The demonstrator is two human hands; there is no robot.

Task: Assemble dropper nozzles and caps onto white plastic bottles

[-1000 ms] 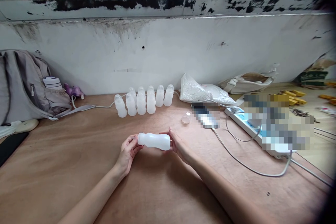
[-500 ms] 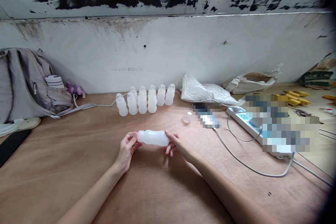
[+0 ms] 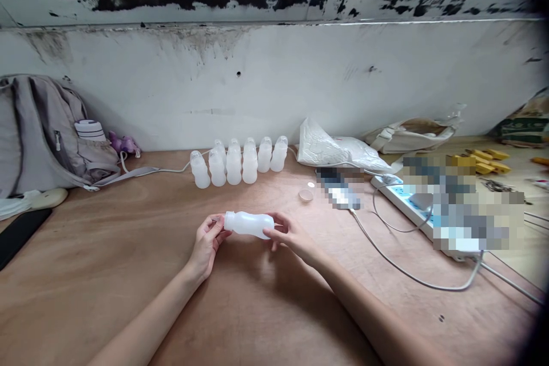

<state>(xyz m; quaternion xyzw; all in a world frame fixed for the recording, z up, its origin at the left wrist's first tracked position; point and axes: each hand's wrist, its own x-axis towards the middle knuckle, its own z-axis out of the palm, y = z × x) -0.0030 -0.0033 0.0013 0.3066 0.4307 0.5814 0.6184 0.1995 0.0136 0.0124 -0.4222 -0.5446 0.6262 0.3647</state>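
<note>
A frosted white bottle point(image 3: 251, 224) lies sideways in the air above the wooden table point(image 3: 128, 274), its neck pointing left. My left hand point(image 3: 206, 246) pinches the neck end, with a small part at the fingertips too small to make out. Around the bottle's base on the right, my right hand point(image 3: 291, 234) is closed, thumb in front and fingers partly hidden behind. Several similar capped bottles point(image 3: 234, 164) stand upright near the wall. A clear round cap point(image 3: 306, 195) and a small white disc point(image 3: 311, 185) rest to the right of the held bottle.
At the left are a grey backpack point(image 3: 43, 131) and a black phone point(image 3: 21, 234). White plastic bags point(image 3: 326, 146) lie by the wall. A power strip point(image 3: 450, 240), cables and a pixelated phone point(image 3: 341, 191) occupy the right, with yellow pieces point(image 3: 484, 160) beyond.
My right hand's thumb has moved down and onto the front of the bottle's base. The left hand keeps its hold, and the view has shifted slightly.
</note>
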